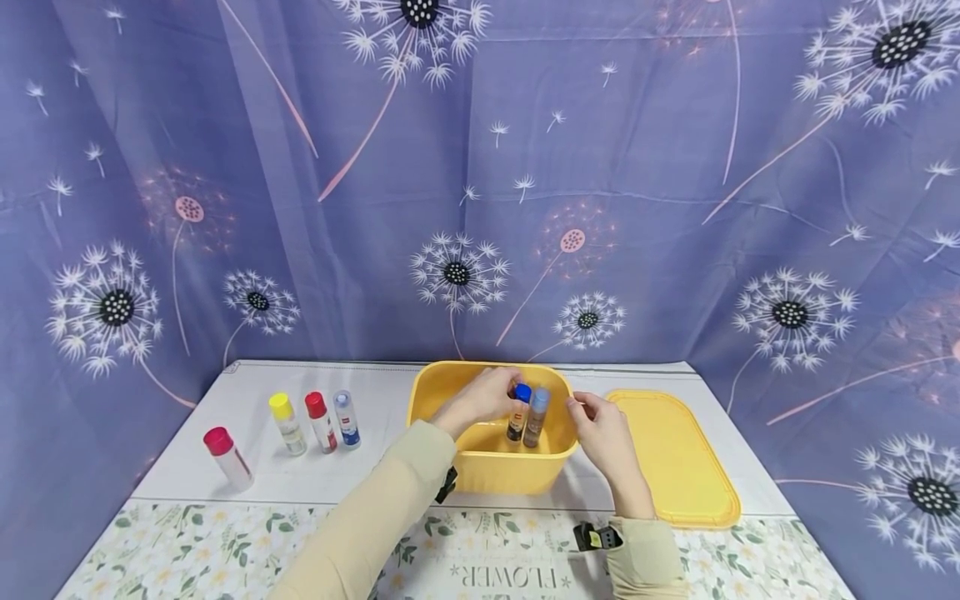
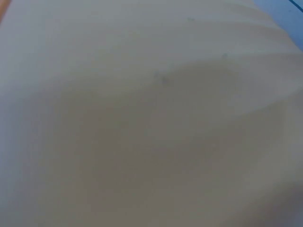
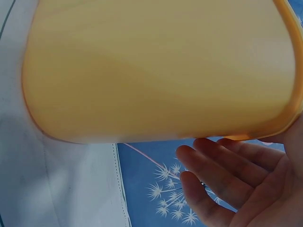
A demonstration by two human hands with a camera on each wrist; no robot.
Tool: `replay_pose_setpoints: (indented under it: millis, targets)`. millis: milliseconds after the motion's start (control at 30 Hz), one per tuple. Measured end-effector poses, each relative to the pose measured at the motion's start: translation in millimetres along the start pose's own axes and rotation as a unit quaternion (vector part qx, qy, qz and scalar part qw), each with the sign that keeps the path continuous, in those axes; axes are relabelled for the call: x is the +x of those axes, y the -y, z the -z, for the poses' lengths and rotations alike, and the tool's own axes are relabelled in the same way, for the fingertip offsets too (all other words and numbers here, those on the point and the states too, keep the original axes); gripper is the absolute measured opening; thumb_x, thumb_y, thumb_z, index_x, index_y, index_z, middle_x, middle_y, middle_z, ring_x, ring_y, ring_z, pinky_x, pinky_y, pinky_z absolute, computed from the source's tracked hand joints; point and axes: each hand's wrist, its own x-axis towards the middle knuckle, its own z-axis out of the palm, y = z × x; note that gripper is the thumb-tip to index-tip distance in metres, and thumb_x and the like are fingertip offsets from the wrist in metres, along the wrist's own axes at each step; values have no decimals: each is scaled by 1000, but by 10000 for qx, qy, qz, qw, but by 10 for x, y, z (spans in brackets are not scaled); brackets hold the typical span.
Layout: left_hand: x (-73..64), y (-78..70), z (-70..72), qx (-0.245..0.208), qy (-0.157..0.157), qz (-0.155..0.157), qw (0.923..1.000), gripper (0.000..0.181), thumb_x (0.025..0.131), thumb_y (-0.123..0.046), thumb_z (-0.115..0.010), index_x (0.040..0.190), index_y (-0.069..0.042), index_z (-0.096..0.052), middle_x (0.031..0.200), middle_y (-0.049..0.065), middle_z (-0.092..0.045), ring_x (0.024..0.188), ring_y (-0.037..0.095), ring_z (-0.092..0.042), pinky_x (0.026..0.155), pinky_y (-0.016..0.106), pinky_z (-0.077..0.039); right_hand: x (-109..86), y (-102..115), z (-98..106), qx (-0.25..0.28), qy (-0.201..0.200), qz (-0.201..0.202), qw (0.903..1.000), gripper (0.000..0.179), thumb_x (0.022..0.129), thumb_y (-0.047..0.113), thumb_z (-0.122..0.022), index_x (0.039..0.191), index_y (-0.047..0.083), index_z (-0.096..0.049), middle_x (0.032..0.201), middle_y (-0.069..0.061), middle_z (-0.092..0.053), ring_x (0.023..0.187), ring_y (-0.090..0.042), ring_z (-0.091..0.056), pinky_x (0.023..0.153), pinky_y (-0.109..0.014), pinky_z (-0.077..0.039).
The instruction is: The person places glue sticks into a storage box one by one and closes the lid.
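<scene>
Inside the yellow plastic bin (image 1: 517, 467), my left hand (image 1: 483, 398) grips a small bottle with a dark blue cap (image 1: 517, 417) near its top. Right beside it stands a similar bottle with a light blue cap (image 1: 536, 421), leaning slightly. My right hand (image 1: 606, 433) holds the bin's right rim by thumb and forefinger. In the right wrist view its other fingers (image 3: 213, 175) lie loosely bent along the outer wall (image 3: 156, 71). Only blurred, pale sleeve cloth (image 2: 151, 118) fills the left wrist view.
On the table's left stand bottles capped in pink (image 1: 228, 458), yellow (image 1: 288, 425), red (image 1: 321, 423) and clear plastic (image 1: 347, 421). A yellow lid (image 1: 675, 458) lies flat right of the bin. A floral cloth (image 1: 217, 550) covers the front edge; a dandelion curtain (image 1: 510, 167) hangs behind.
</scene>
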Motion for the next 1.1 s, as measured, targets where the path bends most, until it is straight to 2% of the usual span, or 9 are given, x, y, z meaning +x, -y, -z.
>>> replay_pose_setpoints:
  millis: [133, 233, 300, 433, 567, 767, 900, 1100]
  targets:
    - [-40, -18, 7, 20, 138, 164, 9998, 48, 86, -29, -77, 125, -9, -58, 111, 4, -66, 96, 19, -61, 85, 31, -48, -1, 11, -2, 4, -5, 1, 10000, 32, 100, 20, -56, 118, -3, -67, 101, -16, -71, 91, -28, -68, 75, -43, -55]
    - [-86, -46, 31, -22, 268, 337, 9991, 65, 86, -35, -76, 140, -11, -49, 134, 6, -58, 117, 23, -56, 99, 36, -43, 6, 12, -11, 16, 6, -17, 10000, 32, 100, 21, -56, 119, -2, -67, 101, -16, -71, 91, -28, -68, 76, -42, -55]
    - [-118, -70, 55, -49, 342, 406, 9986, 69, 87, -37, -75, 144, -12, -45, 140, 4, -54, 124, 24, -52, 102, 39, -41, 6, 10, -10, 23, 11, -15, 10000, 32, 100, 21, -56, 119, -3, -67, 102, -16, -71, 92, -28, -68, 76, -43, -54]
    - [-192, -119, 130, -79, 474, 380, 9981, 71, 89, -41, -71, 148, -15, -41, 144, 2, -50, 129, 23, -48, 105, 41, -38, 4, 6, -6, 23, -3, -45, 10000, 32, 100, 20, -55, 119, -3, -67, 103, -16, -71, 93, -29, -68, 77, -43, -54]
    - [-299, -154, 236, -45, 622, 164, 9979, 69, 92, -43, -66, 149, -14, -40, 146, 2, -47, 131, 22, -46, 106, 40, -37, 3, 0, -9, -29, -3, -51, 10000, 32, 100, 20, -56, 120, -2, -67, 103, -16, -71, 93, -29, -68, 77, -44, -54]
    - [-523, -147, 436, -26, 679, -114, 9976, 64, 93, -48, -62, 146, -15, -44, 145, 3, -48, 131, 21, -46, 106, 41, -36, 10, -1, -12, -64, -35, -8, 10000, 31, 100, 21, -56, 119, -1, -68, 101, -14, -72, 92, -28, -68, 78, -44, -54]
    - [-709, -93, 608, -75, 600, -260, 9978, 61, 95, -44, -61, 144, -11, -46, 142, 8, -51, 129, 25, -48, 106, 43, -37, 7, -5, -9, -61, -17, 33, 10000, 32, 100, 21, -56, 119, -2, -67, 100, -15, -72, 92, -28, -68, 78, -44, -53]
    - [-989, 121, 865, -239, 588, -646, 9959, 55, 99, -36, -58, 141, -3, -48, 140, 12, -51, 127, 30, -49, 103, 44, -40, 3, -13, -10, -37, -41, 61, 10000, 31, 100, 20, -56, 118, -3, -68, 100, -15, -72, 92, -29, -68, 78, -45, -53]
